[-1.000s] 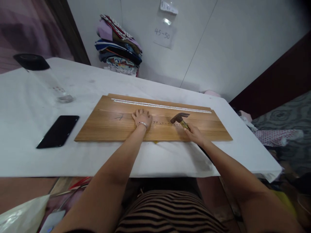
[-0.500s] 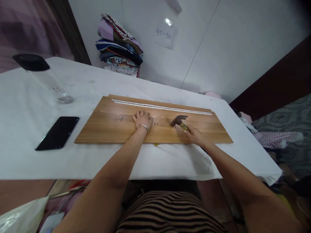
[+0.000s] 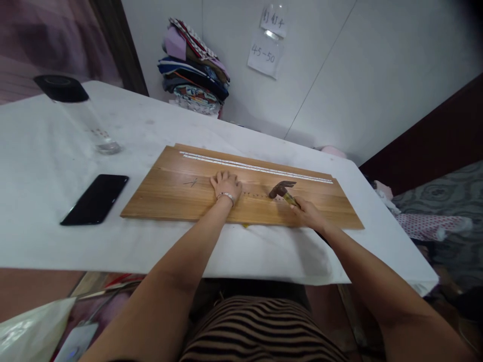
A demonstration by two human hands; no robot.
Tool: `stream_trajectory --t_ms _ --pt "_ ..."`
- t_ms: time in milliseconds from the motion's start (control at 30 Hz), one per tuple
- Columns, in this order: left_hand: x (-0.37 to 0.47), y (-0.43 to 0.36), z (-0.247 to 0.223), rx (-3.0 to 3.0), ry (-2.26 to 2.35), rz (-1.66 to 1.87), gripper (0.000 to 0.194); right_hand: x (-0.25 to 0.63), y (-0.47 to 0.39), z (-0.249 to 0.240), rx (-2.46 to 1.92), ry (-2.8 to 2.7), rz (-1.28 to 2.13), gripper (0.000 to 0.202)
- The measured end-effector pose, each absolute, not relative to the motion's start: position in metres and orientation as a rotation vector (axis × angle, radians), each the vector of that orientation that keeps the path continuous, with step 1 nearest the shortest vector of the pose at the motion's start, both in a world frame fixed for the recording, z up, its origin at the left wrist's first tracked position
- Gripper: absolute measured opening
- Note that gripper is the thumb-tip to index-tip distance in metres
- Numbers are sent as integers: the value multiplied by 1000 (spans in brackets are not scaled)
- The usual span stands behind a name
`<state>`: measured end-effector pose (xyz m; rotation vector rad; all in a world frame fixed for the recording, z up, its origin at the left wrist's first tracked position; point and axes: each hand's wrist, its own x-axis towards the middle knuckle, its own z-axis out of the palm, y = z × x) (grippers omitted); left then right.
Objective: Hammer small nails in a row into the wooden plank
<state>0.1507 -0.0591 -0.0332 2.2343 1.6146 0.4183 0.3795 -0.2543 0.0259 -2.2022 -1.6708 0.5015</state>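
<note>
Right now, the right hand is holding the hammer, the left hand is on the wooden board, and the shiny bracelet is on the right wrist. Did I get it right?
Almost! The bracelet is on the left wrist, as the head view shows. The right hand does hold the hammer, and the left hand is on the wooden board.

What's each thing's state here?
Brown rectangular wooden board, flat, under left hand
Rusty metal claw hammer, held in right hand
Small dark nails, in a row, depth unclear
Thin grey nails, loose
Long white strips, flat
Black rectangular phone, flat, screen dark
Clear cylindrical bottle, upright, black lid on
Multicoloured cloth stack, folded, piled
</note>
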Motion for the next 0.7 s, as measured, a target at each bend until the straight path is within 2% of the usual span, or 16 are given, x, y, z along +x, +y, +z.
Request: stream_trajectory --t_ms 700 --pt "152 -60 -33 2206 1587 439 43 374 -251 38 -2271 -1670 494 13"
